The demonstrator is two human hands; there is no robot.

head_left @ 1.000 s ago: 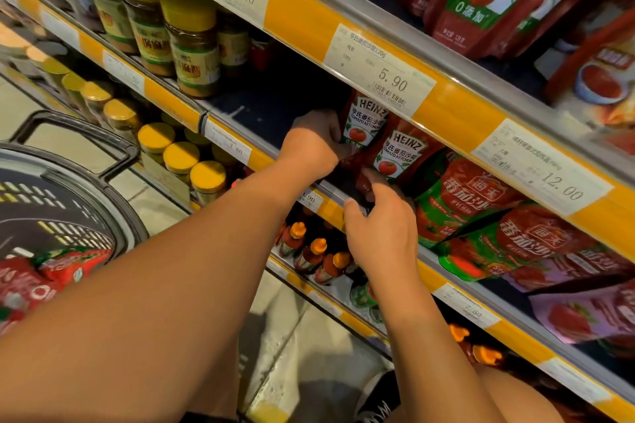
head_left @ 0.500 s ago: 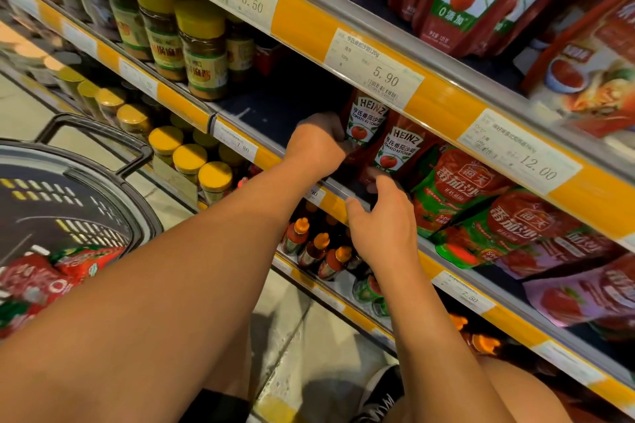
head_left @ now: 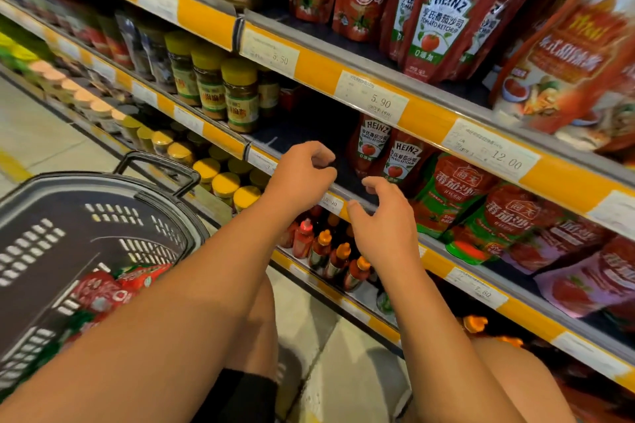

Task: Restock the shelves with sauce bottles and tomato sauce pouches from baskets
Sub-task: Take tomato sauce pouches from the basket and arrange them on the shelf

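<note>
Fingers loosely curled and empty, the left hand (head_left: pixel 302 172) and right hand (head_left: pixel 385 220) hovered just before the 2 Heinz pouches (head_left: pixel 385 154) standing upright; more pouches (head_left: pixel 113 288) lay left in the basket (head_left: pixel 103 189), best seated upright beside those 2.

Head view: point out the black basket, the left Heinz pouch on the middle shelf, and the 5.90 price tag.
black basket (head_left: pixel 103 178): head view, on its rim.
left Heinz pouch (head_left: pixel 372 141): head view, on its label.
5.90 price tag (head_left: pixel 372 98): head view, tag's middle.
</note>
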